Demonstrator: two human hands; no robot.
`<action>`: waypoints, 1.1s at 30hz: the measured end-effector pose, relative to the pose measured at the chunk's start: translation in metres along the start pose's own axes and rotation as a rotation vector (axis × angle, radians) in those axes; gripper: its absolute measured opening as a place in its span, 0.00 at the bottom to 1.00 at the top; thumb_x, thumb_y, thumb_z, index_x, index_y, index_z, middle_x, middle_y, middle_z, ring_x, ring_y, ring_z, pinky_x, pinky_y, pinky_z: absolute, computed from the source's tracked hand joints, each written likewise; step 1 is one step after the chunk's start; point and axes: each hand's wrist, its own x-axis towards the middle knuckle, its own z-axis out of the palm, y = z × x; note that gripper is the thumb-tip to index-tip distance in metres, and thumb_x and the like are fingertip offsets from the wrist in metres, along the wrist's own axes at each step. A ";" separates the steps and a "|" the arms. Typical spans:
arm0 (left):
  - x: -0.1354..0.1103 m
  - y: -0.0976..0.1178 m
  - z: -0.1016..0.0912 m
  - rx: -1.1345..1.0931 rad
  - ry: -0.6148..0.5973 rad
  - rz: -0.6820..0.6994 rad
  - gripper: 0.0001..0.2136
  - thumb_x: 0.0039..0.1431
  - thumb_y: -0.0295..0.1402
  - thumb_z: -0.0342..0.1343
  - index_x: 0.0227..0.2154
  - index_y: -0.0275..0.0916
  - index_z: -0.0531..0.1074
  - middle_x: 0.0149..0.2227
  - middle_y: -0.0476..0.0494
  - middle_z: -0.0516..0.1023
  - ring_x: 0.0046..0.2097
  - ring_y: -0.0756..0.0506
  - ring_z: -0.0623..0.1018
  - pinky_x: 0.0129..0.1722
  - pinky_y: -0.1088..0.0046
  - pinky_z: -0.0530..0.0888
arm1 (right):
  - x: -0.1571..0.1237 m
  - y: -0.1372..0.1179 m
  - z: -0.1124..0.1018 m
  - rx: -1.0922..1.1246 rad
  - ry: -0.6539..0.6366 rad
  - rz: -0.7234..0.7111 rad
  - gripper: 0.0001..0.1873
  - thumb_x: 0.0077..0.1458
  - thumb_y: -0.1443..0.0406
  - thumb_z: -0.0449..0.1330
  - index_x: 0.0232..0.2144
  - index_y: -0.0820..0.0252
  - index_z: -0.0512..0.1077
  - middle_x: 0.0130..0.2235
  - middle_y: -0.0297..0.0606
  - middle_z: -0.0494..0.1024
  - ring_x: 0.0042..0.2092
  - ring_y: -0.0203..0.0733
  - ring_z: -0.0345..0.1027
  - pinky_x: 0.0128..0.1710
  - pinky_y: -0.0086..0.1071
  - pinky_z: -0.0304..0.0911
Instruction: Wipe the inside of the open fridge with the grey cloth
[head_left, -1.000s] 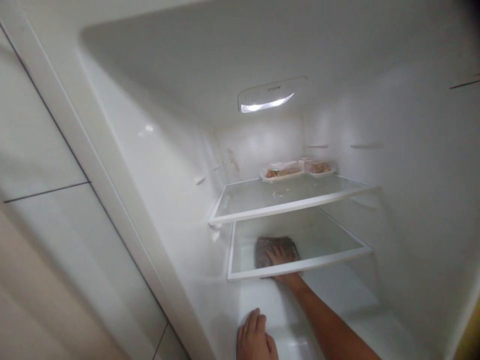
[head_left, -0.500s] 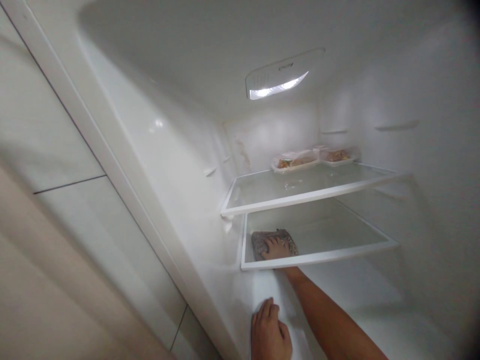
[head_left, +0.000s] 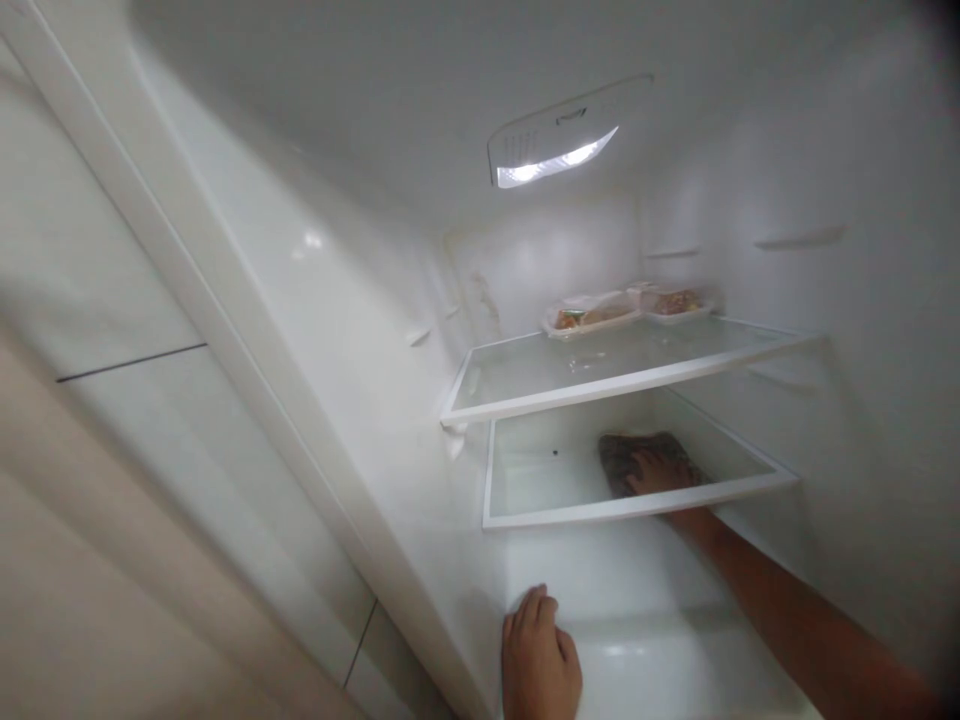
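Observation:
My right hand [head_left: 660,472] reaches under the lower glass shelf [head_left: 547,485] of a fridge and shows through the glass. It presses a dark grey, patterned cloth [head_left: 619,462] against the inner surface, fingers spread over it. My left hand [head_left: 540,655] lies against the fridge's left inner wall, low in the view, with its fingers stretched upward and nothing in it. A small dark spot [head_left: 555,453] shows through the glass to the left of the cloth.
The upper glass shelf [head_left: 517,375] holds two wrapped food trays [head_left: 596,314] at its back. A lit lamp [head_left: 555,167] sits in the ceiling. The fridge's front edge [head_left: 247,400] runs diagonally on the left, beside a tiled wall [head_left: 135,450].
My right hand has moved the cloth to the right beneath the lower shelf, and the forearm has swung right too. My left hand has stayed on the wall.

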 end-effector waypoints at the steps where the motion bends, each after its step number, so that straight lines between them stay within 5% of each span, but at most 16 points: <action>1: 0.000 0.002 -0.002 0.008 -0.006 -0.006 0.21 0.57 0.22 0.45 0.46 0.40 0.79 0.55 0.40 0.80 0.58 0.40 0.76 0.60 0.55 0.72 | -0.001 0.011 -0.002 -0.013 0.008 -0.007 0.26 0.60 0.64 0.51 0.58 0.70 0.69 0.62 0.60 0.70 0.64 0.59 0.60 0.64 0.52 0.49; 5: 0.001 0.012 -0.012 0.034 -0.028 -0.036 0.21 0.57 0.22 0.44 0.47 0.39 0.79 0.55 0.41 0.80 0.58 0.41 0.76 0.61 0.57 0.70 | -0.014 0.030 -0.003 -0.054 0.045 -0.070 0.26 0.61 0.63 0.51 0.59 0.72 0.68 0.61 0.59 0.71 0.63 0.58 0.62 0.63 0.48 0.53; 10: 0.002 0.020 -0.024 0.064 -0.069 -0.040 0.22 0.57 0.22 0.44 0.48 0.39 0.79 0.56 0.41 0.79 0.59 0.41 0.76 0.62 0.58 0.70 | -0.051 0.024 -0.006 -0.111 0.092 -0.092 0.25 0.60 0.63 0.51 0.56 0.68 0.71 0.59 0.56 0.74 0.60 0.58 0.65 0.62 0.49 0.55; 14: 0.002 0.022 -0.028 0.104 -0.093 -0.021 0.24 0.58 0.21 0.42 0.49 0.38 0.78 0.56 0.40 0.79 0.59 0.42 0.76 0.62 0.59 0.70 | -0.105 0.014 -0.008 -0.181 0.110 0.076 0.26 0.60 0.59 0.49 0.54 0.65 0.73 0.58 0.54 0.76 0.60 0.60 0.67 0.63 0.56 0.54; 23: 0.006 0.028 -0.035 0.133 -0.124 -0.004 0.22 0.58 0.21 0.42 0.49 0.36 0.77 0.57 0.39 0.79 0.58 0.42 0.76 0.62 0.59 0.70 | -0.230 0.042 -0.011 -0.191 0.211 -0.153 0.25 0.62 0.56 0.48 0.54 0.54 0.75 0.60 0.47 0.75 0.62 0.60 0.66 0.65 0.61 0.50; 29: 0.009 0.024 -0.033 0.164 -0.112 0.045 0.21 0.59 0.21 0.41 0.47 0.36 0.77 0.55 0.39 0.80 0.57 0.42 0.77 0.60 0.59 0.73 | -0.240 0.038 -0.017 -0.202 0.250 -0.115 0.32 0.59 0.44 0.52 0.56 0.53 0.75 0.61 0.48 0.73 0.64 0.63 0.63 0.65 0.63 0.49; 33: 0.011 0.015 -0.023 0.201 -0.058 0.107 0.21 0.60 0.22 0.43 0.48 0.38 0.78 0.55 0.39 0.81 0.56 0.42 0.79 0.58 0.59 0.76 | -0.216 0.020 -0.028 -0.219 0.121 -0.008 0.34 0.61 0.43 0.49 0.59 0.54 0.72 0.65 0.48 0.70 0.66 0.64 0.60 0.65 0.63 0.49</action>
